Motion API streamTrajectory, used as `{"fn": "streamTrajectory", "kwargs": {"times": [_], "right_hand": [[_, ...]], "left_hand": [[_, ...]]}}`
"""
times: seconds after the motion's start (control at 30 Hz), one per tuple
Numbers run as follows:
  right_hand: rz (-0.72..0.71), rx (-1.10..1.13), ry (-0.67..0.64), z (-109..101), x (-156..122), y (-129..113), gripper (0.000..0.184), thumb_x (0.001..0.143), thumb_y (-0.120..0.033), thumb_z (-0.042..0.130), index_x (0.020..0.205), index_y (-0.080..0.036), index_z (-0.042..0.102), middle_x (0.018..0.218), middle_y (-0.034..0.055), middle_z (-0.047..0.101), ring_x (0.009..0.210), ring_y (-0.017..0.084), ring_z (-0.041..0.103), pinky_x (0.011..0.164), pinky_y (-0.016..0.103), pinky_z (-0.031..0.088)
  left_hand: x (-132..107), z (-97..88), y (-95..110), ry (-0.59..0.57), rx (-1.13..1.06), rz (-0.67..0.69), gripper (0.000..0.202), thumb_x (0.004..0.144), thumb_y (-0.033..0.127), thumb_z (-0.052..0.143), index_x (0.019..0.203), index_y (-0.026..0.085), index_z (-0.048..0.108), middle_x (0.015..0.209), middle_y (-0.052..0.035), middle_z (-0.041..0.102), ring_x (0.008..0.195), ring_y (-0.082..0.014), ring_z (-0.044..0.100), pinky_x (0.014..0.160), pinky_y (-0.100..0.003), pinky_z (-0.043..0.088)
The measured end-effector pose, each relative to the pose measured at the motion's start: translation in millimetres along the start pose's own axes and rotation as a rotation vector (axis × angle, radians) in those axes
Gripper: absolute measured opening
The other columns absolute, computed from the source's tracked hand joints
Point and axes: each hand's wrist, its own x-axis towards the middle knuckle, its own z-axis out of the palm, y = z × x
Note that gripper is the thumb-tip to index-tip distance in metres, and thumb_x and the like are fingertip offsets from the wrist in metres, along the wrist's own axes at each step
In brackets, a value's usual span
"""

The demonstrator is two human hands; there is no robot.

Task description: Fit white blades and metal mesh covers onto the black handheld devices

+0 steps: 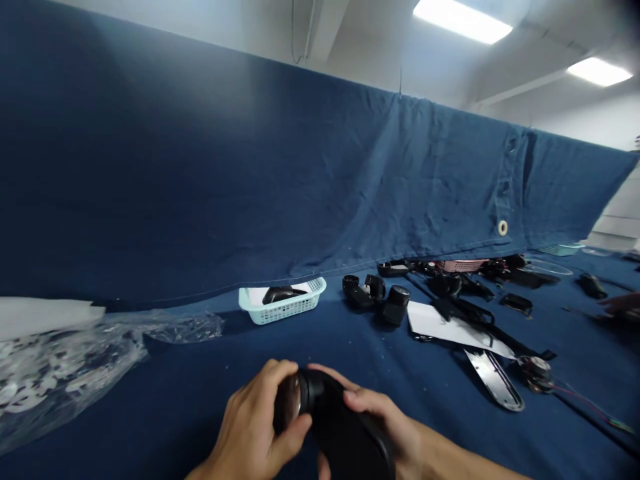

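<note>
Both my hands grip one black rounded plastic device (340, 427) low in the view, just above the blue cloth-covered table (190, 393). My left hand (255, 427) wraps its fingers round the device's front end, thumb pressed on the side. My right hand (387, 420) is closed over the rear part from the right, fingers curled on top. What the device is exactly, I cannot make out.
A pale green basket (283, 303) with a black part in it stands ahead. Several black parts (375, 293), a white sheet (445, 323) and a metal plate (493, 380) lie to the right. Clear plastic wrap (65, 367) is at left. Another person's hand (620, 305) shows at far right. A blue curtain (300, 173) hangs behind.
</note>
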Motion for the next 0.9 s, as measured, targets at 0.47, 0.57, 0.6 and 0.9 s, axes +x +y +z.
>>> {"fn": "streamTrajectory", "kwargs": {"times": [0.47, 0.57, 0.6, 0.9], "right_hand": [[-0.525, -0.839, 0.299, -23.8, 15.4, 0.3, 0.061, 0.084, -0.058, 0.061, 0.132, -0.033, 0.034, 0.127, 0.0047, 0.051, 0.119, 0.024, 0.048, 0.103, 0.04, 0.037], [-0.455, -0.865, 0.297, -37.4, 33.0, -11.4, 0.049, 0.093, -0.066, 0.028, 0.116, -0.027, 0.046, 0.105, 0.0051, 0.061, 0.096, 0.023, 0.059, 0.086, 0.04, 0.047], [-0.453, -0.891, 0.314, -40.8, 42.0, -17.4, 0.051, 0.096, -0.063, 0.019, 0.11, -0.024, 0.049, 0.1, 0.0056, 0.062, 0.092, 0.022, 0.06, 0.082, 0.039, 0.049], [-0.4, -1.451, 0.493, -48.8, 159.8, -97.7, 0.023, 0.091, -0.033, 0.061, 0.106, -0.016, 0.062, 0.115, 0.0069, 0.061, 0.107, 0.023, 0.058, 0.094, 0.046, 0.047]], "left_hand": [[7.4, 17.2, 42.4, -0.533, -1.235, -1.146, 0.076, 0.069, 0.042, 0.077, 0.133, 0.024, 0.04, 0.091, -0.0033, 0.062, 0.045, -0.0067, 0.054, 0.038, -0.018, 0.042], [8.7, 13.6, 35.2, -0.566, -1.136, -1.205, 0.071, 0.062, 0.032, 0.076, 0.126, 0.022, 0.045, 0.103, -0.005, 0.058, 0.045, -0.0041, 0.053, 0.037, -0.016, 0.035], [8.9, 12.7, 33.2, -0.566, -1.1, -1.224, 0.069, 0.061, 0.03, 0.074, 0.124, 0.021, 0.046, 0.103, -0.0046, 0.057, 0.044, -0.0033, 0.051, 0.037, -0.016, 0.034], [-4.7, -3.6, 25.8, -0.618, -0.133, -0.798, 0.064, 0.052, 0.014, 0.064, 0.115, 0.026, 0.058, 0.105, -0.0039, 0.069, 0.099, -0.0279, 0.064, 0.086, -0.039, 0.049]]}}
